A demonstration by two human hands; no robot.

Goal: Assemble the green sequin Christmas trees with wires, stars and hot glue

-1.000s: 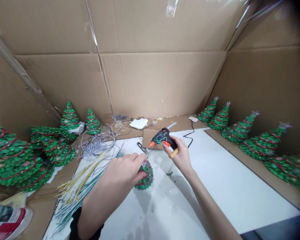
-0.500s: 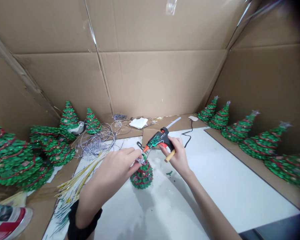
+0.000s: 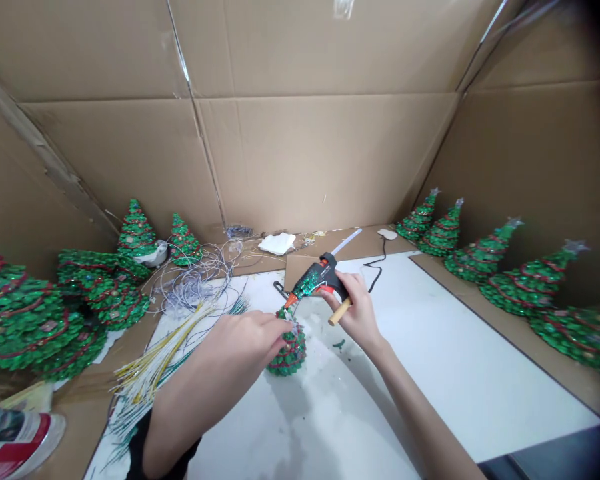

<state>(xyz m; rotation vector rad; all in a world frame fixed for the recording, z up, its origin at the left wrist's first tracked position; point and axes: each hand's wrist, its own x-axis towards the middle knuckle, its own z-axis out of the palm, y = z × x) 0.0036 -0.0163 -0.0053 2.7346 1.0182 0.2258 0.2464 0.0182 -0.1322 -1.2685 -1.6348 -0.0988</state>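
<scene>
Cardboard walls point(image 3: 340, 153) back a white board point(image 3: 440, 347) bearing one small tree point(image 3: 290, 353); five other trees point(image 3: 523, 283) line the right, the nearest cut off. The right hand point(image 3: 354, 303) curls around one glue gun point(image 3: 309, 281), its nozzle point(image 3: 291, 301), lower than a second ago, at the treetop. The left hand's point(image 3: 250, 339) fingertips pinch one silvery piece point(image 3: 295, 320), largely hidden.

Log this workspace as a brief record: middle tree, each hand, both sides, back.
Middle tree: upright on white board
Left hand: pinching a small pale piece near the tree's top; its shape is partly hidden
Right hand: gripping a glue gun, nozzle close to the tree's top, contact unclear
Left side: green trees, tangled wire, thin yellow, white and green strands
Right side: star-topped trees
Back: white pad, cardboard wall
</scene>
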